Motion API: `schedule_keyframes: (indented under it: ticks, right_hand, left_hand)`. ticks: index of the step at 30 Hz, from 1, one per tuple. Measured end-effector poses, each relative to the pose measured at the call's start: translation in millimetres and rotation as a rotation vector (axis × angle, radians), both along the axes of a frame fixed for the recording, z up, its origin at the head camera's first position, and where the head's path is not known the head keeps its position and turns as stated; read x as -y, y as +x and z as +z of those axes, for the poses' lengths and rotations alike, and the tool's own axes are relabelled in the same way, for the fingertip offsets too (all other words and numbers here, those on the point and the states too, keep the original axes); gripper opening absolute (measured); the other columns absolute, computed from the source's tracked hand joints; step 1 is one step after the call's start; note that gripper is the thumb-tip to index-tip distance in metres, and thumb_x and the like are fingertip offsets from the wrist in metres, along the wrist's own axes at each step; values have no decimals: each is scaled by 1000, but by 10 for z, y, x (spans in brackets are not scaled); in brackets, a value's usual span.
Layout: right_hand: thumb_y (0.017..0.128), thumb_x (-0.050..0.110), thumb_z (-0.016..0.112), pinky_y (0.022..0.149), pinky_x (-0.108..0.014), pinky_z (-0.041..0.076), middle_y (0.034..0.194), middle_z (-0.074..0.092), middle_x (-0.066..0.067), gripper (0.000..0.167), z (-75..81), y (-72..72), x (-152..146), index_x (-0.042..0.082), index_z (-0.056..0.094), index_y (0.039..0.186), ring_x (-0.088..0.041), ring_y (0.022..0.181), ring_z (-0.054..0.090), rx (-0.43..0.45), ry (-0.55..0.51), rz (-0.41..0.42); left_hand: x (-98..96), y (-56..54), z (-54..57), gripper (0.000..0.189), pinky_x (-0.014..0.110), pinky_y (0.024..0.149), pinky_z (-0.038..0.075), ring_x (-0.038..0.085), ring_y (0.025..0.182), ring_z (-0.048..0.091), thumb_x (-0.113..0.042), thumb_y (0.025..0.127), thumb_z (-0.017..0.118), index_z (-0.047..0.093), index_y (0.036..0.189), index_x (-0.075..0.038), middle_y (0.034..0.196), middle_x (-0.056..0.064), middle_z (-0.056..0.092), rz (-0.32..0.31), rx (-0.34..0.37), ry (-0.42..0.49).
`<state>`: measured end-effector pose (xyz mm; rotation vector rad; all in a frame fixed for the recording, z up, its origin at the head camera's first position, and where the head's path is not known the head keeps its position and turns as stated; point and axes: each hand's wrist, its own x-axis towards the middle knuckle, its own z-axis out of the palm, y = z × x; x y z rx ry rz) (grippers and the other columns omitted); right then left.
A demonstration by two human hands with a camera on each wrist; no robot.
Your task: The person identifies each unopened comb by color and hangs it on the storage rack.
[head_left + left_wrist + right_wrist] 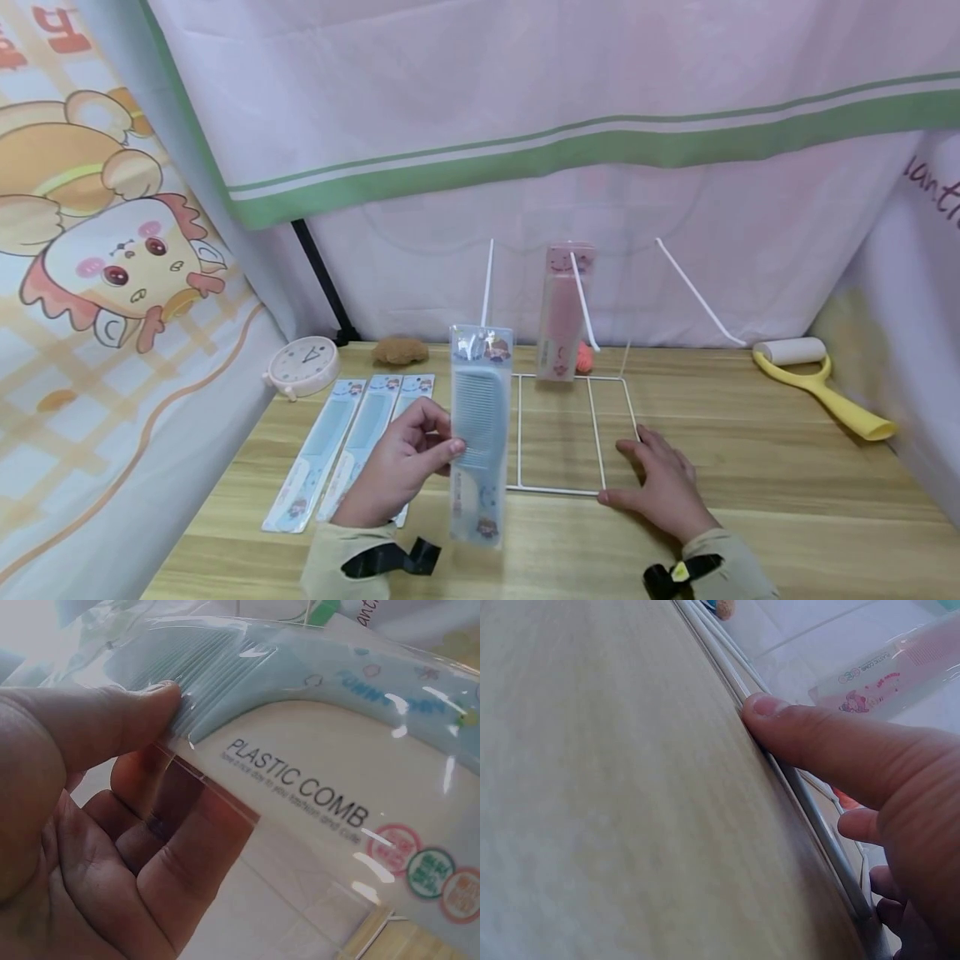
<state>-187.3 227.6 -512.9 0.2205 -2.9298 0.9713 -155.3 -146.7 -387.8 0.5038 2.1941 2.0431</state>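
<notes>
A light-blue plastic comb (480, 417) in a clear packet stands nearly upright before the rack in the head view. My left hand (408, 458) pinches this packet's left edge between thumb and fingers; the left wrist view shows the thumb (142, 712) across the comb's teeth. My right hand (663, 483) rests at the near right corner of a white wire rack (558, 491), its thumb (780, 720) pressed to the front bar. A packaged pink comb (558, 333) hangs at the rack's middle prong. The blue packet's top overlaps the left prong; whether they touch, I cannot tell.
Several packaged blue combs (311, 467) lie left of my left hand. Behind them are a round pink clock (303, 367) and a brown lump (401, 351). A yellow-handled roller (825, 387) lies at the right. A pink ball-like thing (584, 357) sits behind the rack.
</notes>
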Motion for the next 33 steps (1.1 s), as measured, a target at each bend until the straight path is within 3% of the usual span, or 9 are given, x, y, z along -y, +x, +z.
schedule_keyframes:
  ticks: [3, 9, 19, 33]
  right_hand:
    - [63, 67, 84, 111, -68, 12, 157, 29, -30, 98, -4, 2, 3, 5, 58, 135, -48, 144, 22, -2, 2, 5]
    - [64, 64, 85, 111, -68, 12, 156, 29, -31, 101, 25, 9, 5, 2, 55, 137, -50, 144, 22, -9, 4, 8]
    - [61, 69, 83, 113, -68, 12, 157, 24, -34, 134, 53, -2, 18, -14, 28, 150, -51, 144, 20, 24, 52, 2]
    - [59, 75, 80, 113, -71, 8, 158, 23, -32, 136, 83, 15, 15, -14, 30, 149, -49, 146, 19, 29, 85, -6]
  left_hand:
    - [-8, -2, -19, 22, 37, 71, 62, 20, 85, 66, -12, 95, 69, 50, 104, -4, 98, 13, 60, 18, -13, -8]
    - [-95, -55, -73, 21, 40, 73, 62, 24, 90, 66, -11, 95, 68, 51, 106, -4, 101, 12, 57, 50, 41, -15]
    - [-176, -142, -156, 19, 39, 77, 61, 23, 89, 66, -8, 95, 68, 54, 106, -3, 102, 12, 56, 114, 73, -12]
    - [-276, -308, -207, 12, 37, 78, 61, 20, 86, 65, -2, 95, 66, 57, 103, -2, 99, 11, 57, 183, 60, -21]
